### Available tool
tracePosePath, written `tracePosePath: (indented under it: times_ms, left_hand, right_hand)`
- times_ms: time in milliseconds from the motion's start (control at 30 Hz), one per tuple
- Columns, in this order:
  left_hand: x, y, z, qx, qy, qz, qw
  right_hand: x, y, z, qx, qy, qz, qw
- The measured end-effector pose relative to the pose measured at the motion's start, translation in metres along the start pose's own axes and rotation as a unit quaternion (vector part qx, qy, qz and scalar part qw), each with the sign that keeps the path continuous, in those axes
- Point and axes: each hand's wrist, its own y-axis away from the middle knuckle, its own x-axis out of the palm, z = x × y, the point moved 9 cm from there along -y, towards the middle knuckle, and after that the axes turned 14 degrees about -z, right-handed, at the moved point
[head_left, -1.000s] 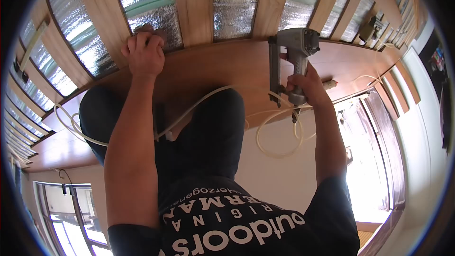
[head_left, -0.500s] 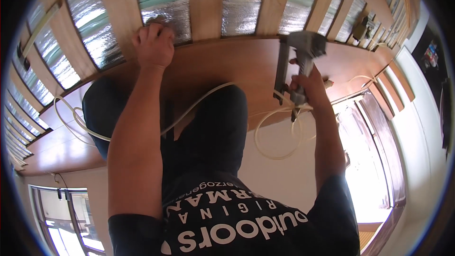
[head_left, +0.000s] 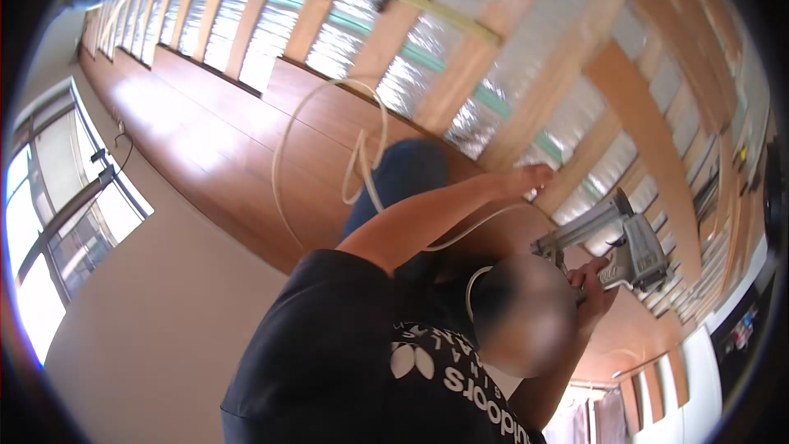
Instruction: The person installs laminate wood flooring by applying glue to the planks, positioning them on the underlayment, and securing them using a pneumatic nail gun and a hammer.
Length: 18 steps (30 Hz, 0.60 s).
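Observation:
My right hand (head_left: 593, 284) grips a grey pneumatic nail gun (head_left: 629, 242) by its handle, its body pointing over the boards at the right. My left arm reaches across to the right. At the end of it, my left hand (head_left: 532, 181) hovers by the wooden battens (head_left: 514, 148), just past the laid floorboards. Its fingers are curled together; what they hold, if anything, is too small to name. A pale air hose (head_left: 382, 107) loops over the reddish-brown floorboards (head_left: 209, 119) and runs beside my bent knee (head_left: 411, 164) toward the nail gun.
A hammer (head_left: 448, 16) with a yellowish handle lies across the battens. Silvery foil (head_left: 526, 45) shows between them, with a green strip running through. Loose long planks (head_left: 653, 119) lie over the battens at the right. At the left are a wall (head_left: 164, 279) and a window (head_left: 70, 205).
My view has turned, so the scene sits tilted and more of the left-hand floor and wall shows. My left hand has left the batten edge and moved nearer the nail gun, which stays in my right hand.

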Motion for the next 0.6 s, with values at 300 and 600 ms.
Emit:
tracePosePath:
  times_ms: [300,600]
  left_hand:
    - [-0.306,0.138,-0.254,0.032,-0.239,-0.305,0.921]
    - [-0.767,0.165,-0.266,-0.014,-0.727,-0.451,0.517]
  right_hand:
    - [0.387,0.032,0.005,-0.071,0.140,0.303,0.940]
    - [0.199,-0.040,-0.099,-0.289,0.486,0.167,0.808]
